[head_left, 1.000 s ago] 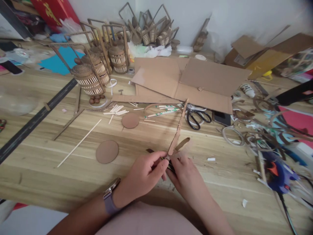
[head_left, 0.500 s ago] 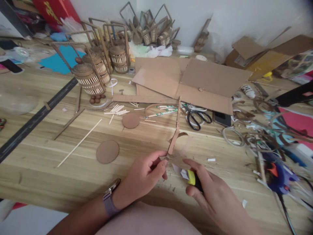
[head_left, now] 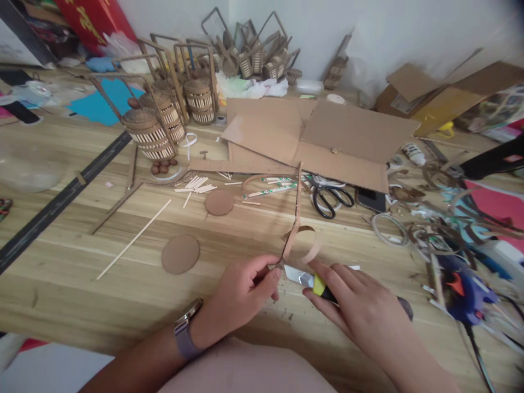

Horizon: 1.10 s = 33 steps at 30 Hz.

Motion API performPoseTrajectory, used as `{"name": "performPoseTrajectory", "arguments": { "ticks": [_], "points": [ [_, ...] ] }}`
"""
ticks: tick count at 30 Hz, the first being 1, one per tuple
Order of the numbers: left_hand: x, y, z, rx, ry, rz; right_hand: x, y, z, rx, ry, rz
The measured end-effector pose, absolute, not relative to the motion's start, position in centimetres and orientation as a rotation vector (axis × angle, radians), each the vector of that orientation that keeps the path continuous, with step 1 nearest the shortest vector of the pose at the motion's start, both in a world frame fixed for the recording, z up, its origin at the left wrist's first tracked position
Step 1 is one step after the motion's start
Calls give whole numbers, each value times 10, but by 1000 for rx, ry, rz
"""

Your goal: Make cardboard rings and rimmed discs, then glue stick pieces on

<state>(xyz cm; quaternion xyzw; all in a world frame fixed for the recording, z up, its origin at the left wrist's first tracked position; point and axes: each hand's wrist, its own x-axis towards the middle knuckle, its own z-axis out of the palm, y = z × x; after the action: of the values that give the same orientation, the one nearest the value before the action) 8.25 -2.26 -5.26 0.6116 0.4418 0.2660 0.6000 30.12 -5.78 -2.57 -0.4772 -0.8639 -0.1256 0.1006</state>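
While the head view takes in most of the surface (head_left: 135, 311), the work in hand sits at its near middle. The left hand (head_left: 251, 284) pinches the near end of a narrow cardboard strip (head_left: 291, 237) between thumb and fingers; the strip runs away from it, bent partway, its far end over the edge of the cardboard sheets (head_left: 262, 131). The right hand (head_left: 362, 300) is wrapped around a utility knife (head_left: 319, 285), its blade bare and pointing at the pinched end. A thin curled piece (head_left: 314, 249) loops just beside the strip.

Judging from how things lie, the shaping of this strip is under way but not finished. Two cardboard discs, a larger disc (head_left: 180, 254) and a smaller disc (head_left: 219, 202), are already cut and lie flat, apart from each other and joined to nothing. Short pale sticks (head_left: 197, 184) lie loose behind them. Several lidded baskets (head_left: 148, 134) with tall handles stand at the back left and look complete.

The pinched end is hidden by the left fingers, and the knife's handle is mostly covered by the right hand. It seems the blade stops short of the strip, though blur there leaves contact uncertain; whether the curl is attached, I cannot tell. The forearms are cut off below.
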Motion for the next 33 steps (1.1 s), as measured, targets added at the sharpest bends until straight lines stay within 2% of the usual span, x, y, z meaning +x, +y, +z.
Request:
{"name": "performPoseTrajectory", "arguments": {
  "ticks": [8, 22, 25, 30, 33],
  "points": [
    [84, -19, -50, 1456, 1024, 553, 308, -49, -27, -1319, -2646, -446],
    [84, -17, -47, 1521, 959, 443, 309, -39, -25, -1173, -2841, -60],
    [84, -17, -48, 1523, 940, 456, 307, -41, -26, -1219, -2811, 130],
    [85, -17, -46, 1485, 954, 479, 304, -47, -27, -1344, -2453, 739],
    [85, -17, -47, 1437, 950, 479, 305, -52, -27, -1382, -2308, 892]
  ]
}}
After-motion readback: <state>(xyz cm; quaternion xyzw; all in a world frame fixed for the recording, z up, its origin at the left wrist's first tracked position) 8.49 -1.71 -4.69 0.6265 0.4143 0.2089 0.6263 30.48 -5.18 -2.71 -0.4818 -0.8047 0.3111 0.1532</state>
